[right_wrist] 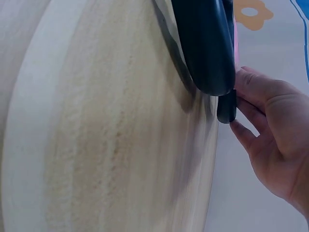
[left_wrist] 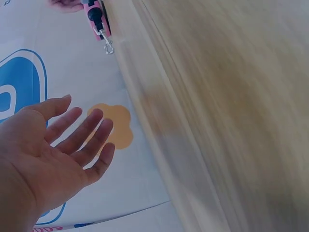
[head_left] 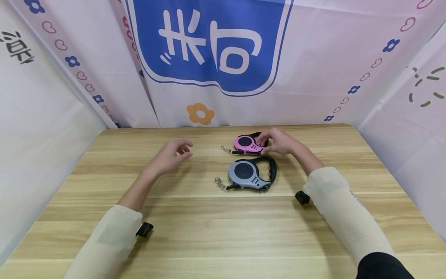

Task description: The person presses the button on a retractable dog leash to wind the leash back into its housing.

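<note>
A pink retractable dog leash (head_left: 245,143) with a black handle lies near the back edge of the table. My right hand (head_left: 277,141) grips it at the handle end, thumb low and fingers over the top. Just in front lies a larger grey-blue retractable leash (head_left: 242,174), its metal clip to the left and its black handle to the right. In the right wrist view the black handle (right_wrist: 205,46) of the larger leash covers most of the pink one. Left of both leashes hovers my left hand (head_left: 173,154), holding nothing, its fingers loosely bent and spread.
The wooden table (head_left: 209,232) meets a printed white cloth backdrop (head_left: 313,77) behind, with more cloth at both sides. Each sleeved forearm carries a black wrist device, one on the left (head_left: 144,229) and one on the right (head_left: 302,197).
</note>
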Tool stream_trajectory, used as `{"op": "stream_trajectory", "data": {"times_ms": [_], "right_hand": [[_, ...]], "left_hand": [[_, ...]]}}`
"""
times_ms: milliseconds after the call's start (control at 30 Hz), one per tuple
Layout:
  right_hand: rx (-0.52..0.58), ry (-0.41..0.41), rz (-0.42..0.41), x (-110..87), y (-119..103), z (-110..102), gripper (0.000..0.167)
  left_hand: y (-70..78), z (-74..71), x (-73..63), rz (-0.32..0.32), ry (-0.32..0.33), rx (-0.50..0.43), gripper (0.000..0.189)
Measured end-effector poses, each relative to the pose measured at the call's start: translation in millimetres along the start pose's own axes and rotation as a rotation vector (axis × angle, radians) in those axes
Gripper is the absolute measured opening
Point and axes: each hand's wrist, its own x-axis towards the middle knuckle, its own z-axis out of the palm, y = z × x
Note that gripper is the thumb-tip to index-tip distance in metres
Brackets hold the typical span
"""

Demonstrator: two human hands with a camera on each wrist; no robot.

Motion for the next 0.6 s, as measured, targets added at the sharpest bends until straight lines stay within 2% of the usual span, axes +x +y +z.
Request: {"op": "stream_trajectory", "data": {"times_ms": [167, 600], "right_hand": [[0.012, 0.006, 0.004, 0.8, 4, 2, 0.032], [0.002, 0.013, 0.03, -2.1, 1, 3, 0.043]], "left_hand": [[-1.8, -3.3, -5.3, 0.006, 0.012, 0.017, 0.031], [-14.3, -13.8, -21.8, -0.015, 0.023, 0.058, 0.032]]}}
